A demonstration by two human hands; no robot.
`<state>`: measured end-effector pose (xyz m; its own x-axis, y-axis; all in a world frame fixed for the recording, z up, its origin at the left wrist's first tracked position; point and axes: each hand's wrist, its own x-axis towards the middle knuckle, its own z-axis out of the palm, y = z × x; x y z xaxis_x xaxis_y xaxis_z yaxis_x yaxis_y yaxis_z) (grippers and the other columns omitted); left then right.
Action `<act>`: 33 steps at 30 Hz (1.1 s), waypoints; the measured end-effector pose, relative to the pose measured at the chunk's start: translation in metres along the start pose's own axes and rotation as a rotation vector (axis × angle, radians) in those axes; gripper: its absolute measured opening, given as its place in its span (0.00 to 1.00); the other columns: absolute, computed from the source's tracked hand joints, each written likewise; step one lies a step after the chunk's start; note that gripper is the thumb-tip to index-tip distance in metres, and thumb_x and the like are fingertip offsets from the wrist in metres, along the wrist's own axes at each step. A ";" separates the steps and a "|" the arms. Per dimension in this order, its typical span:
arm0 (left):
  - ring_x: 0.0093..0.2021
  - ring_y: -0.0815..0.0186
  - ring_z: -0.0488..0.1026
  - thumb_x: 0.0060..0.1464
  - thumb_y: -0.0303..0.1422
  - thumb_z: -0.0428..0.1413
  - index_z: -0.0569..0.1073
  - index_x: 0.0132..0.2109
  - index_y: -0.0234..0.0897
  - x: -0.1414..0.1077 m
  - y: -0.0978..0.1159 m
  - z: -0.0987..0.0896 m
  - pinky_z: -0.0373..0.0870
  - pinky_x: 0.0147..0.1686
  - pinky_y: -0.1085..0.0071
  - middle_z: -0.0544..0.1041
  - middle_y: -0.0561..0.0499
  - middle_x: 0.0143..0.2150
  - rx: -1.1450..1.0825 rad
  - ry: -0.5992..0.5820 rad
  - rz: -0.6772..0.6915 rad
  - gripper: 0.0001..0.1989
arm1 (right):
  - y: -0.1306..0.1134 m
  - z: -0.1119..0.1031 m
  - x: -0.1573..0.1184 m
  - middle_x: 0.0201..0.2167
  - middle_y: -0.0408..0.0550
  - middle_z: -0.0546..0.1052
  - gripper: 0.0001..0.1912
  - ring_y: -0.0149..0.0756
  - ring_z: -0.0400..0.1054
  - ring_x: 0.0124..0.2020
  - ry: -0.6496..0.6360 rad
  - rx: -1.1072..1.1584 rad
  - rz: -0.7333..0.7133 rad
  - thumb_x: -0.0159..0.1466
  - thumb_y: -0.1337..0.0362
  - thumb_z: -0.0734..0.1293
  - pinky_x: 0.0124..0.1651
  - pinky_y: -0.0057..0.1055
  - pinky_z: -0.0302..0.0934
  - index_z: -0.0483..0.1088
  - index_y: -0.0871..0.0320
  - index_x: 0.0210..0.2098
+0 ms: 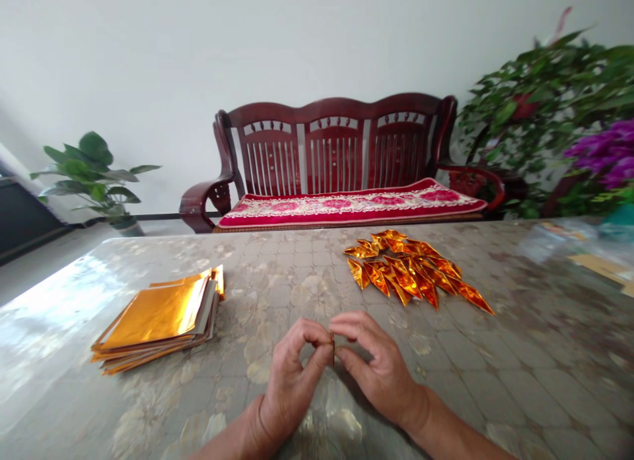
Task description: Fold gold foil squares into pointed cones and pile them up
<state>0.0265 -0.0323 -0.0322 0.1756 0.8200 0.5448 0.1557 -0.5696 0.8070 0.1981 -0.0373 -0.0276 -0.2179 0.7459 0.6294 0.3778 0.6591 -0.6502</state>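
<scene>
My left hand [300, 367] and my right hand [379, 367] meet above the table at the lower middle. Between their fingertips is a small, thin folded piece [333, 349], seen edge-on and mostly covered by the fingers; both hands pinch it. Left of my hands lies a stack of gold foil sheets [158, 315], its edges uneven. Beyond my right hand, several pointed folded gold foil pieces [411, 268] are heaped together.
The table [277, 275] has a patterned, shiny cover. Clear plastic [549, 239] and a tan card [601, 268] lie at its right edge. Behind it stand a wooden bench [331, 150], a potted plant [96, 176] at left and leafy plants [539, 103] at right.
</scene>
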 end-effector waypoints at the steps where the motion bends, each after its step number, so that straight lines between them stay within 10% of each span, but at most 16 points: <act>1: 0.31 0.69 0.72 0.61 0.27 0.54 0.71 0.34 0.37 -0.001 0.000 0.001 0.70 0.36 0.73 0.73 0.53 0.31 -0.037 0.000 -0.039 0.07 | 0.000 -0.001 0.001 0.45 0.50 0.77 0.11 0.39 0.72 0.48 0.017 -0.030 -0.014 0.66 0.67 0.66 0.48 0.36 0.69 0.73 0.52 0.48; 7: 0.28 0.71 0.71 0.62 0.30 0.54 0.70 0.35 0.37 0.000 0.001 0.002 0.69 0.33 0.74 0.72 0.54 0.31 -0.093 0.012 -0.110 0.06 | 0.001 -0.002 0.003 0.36 0.47 0.78 0.02 0.39 0.72 0.41 0.014 -0.068 0.014 0.65 0.65 0.68 0.45 0.37 0.66 0.72 0.53 0.39; 15: 0.34 0.68 0.72 0.58 0.26 0.59 0.73 0.34 0.38 0.007 -0.005 -0.009 0.67 0.37 0.73 0.75 0.54 0.31 0.212 -0.003 0.148 0.05 | 0.004 0.000 -0.003 0.33 0.45 0.77 0.02 0.37 0.73 0.37 0.037 -0.072 0.050 0.65 0.66 0.67 0.42 0.33 0.65 0.69 0.53 0.36; 33: 0.41 0.66 0.72 0.64 0.25 0.49 0.70 0.39 0.39 0.007 -0.024 -0.023 0.68 0.43 0.73 0.76 0.50 0.38 0.422 -0.433 0.156 0.07 | 0.016 -0.005 0.007 0.45 0.47 0.75 0.17 0.44 0.64 0.53 -0.306 -0.217 0.007 0.54 0.76 0.68 0.58 0.44 0.58 0.68 0.53 0.41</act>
<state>0.0017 -0.0119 -0.0424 0.5916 0.6784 0.4357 0.4519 -0.7265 0.5176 0.2073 -0.0216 -0.0318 -0.4614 0.7662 0.4474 0.5550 0.6426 -0.5282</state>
